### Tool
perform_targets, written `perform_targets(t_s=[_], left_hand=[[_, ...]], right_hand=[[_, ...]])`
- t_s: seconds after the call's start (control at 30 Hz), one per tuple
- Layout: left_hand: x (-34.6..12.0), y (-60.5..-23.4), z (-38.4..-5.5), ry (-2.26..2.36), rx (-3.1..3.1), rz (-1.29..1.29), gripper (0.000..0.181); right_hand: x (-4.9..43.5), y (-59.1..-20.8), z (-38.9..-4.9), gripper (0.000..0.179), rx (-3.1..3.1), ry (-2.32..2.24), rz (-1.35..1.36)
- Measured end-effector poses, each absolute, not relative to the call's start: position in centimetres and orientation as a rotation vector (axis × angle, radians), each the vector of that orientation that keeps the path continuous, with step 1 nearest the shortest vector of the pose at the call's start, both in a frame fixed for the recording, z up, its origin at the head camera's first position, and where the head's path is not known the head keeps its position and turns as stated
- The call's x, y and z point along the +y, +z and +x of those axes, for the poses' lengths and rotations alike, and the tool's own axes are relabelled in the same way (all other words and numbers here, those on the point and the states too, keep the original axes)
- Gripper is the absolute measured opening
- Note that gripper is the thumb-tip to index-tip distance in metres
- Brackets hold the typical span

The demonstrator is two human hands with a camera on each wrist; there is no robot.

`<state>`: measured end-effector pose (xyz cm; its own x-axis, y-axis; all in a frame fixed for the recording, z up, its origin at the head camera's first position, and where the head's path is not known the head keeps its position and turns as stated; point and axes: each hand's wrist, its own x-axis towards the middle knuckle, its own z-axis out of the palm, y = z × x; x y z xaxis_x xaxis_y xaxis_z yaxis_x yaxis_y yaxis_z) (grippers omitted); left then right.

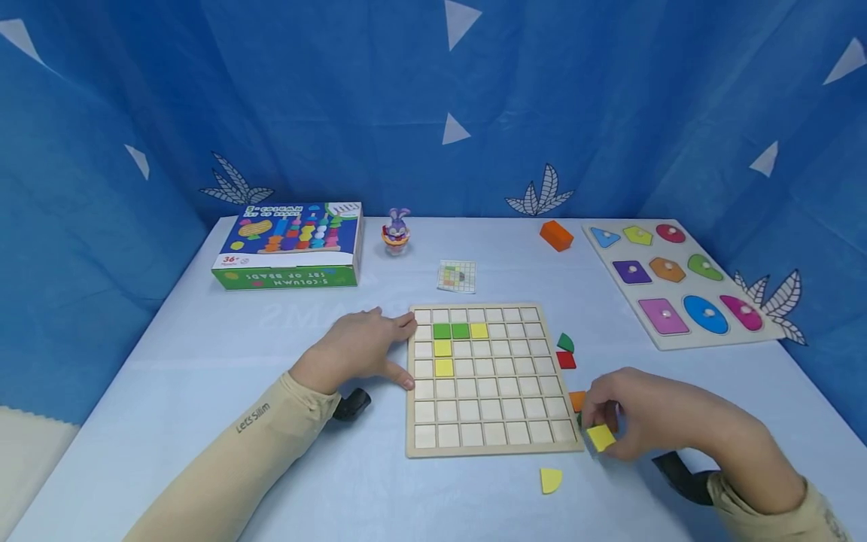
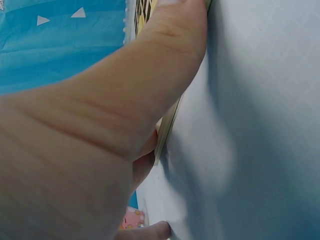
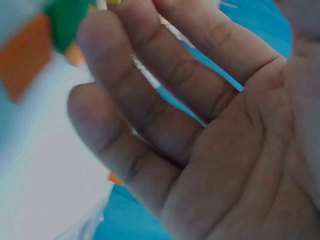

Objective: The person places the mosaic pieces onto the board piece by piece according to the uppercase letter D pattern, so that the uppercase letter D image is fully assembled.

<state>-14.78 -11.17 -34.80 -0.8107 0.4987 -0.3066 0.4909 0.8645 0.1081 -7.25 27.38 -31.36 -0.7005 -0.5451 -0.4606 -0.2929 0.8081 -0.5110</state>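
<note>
A wooden grid board [image 1: 494, 452] lies on the table, with green tiles [image 1: 450, 331] and yellow tiles [image 1: 443, 367] in its upper left cells. My left hand [image 1: 355, 346] rests against the board's left edge, thumb and fingertips touching the rim. Beyond the lower right corner, my right hand [image 1: 653, 414] pinches a yellow square tile [image 1: 600, 437] between thumb and fingers. Near it lie an orange tile [image 1: 577, 400], a red tile [image 1: 566, 360] and a green piece [image 1: 565, 342]. A yellow quarter-circle piece [image 1: 551, 480] lies below the board. Its remaining fingers appear slightly bent in the right wrist view.
Behind the board lies a small pattern card [image 1: 457, 276]. A bead-set box [image 1: 291, 248] stands at the back left, beside a purple rabbit figure [image 1: 396, 232]. An orange block [image 1: 556, 235] and a shape puzzle board [image 1: 677, 286] occupy the back right.
</note>
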Motion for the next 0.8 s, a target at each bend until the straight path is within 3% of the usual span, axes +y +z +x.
perform_targets(t_s=[0.4, 0.8], left_hand=[[-11.1, -35.1, -14.8, 0.054, 2.7, 0.724, 0.109], [-11.2, -35.1, -14.8, 0.066, 2.707, 0.732, 0.108]], right_hand=[[25.9, -27.6, -11.4, 0.034, 2.525, -0.556, -0.495], [24.2, -27.7, -13.6, 0.017, 2.561, -0.688, -0.474]])
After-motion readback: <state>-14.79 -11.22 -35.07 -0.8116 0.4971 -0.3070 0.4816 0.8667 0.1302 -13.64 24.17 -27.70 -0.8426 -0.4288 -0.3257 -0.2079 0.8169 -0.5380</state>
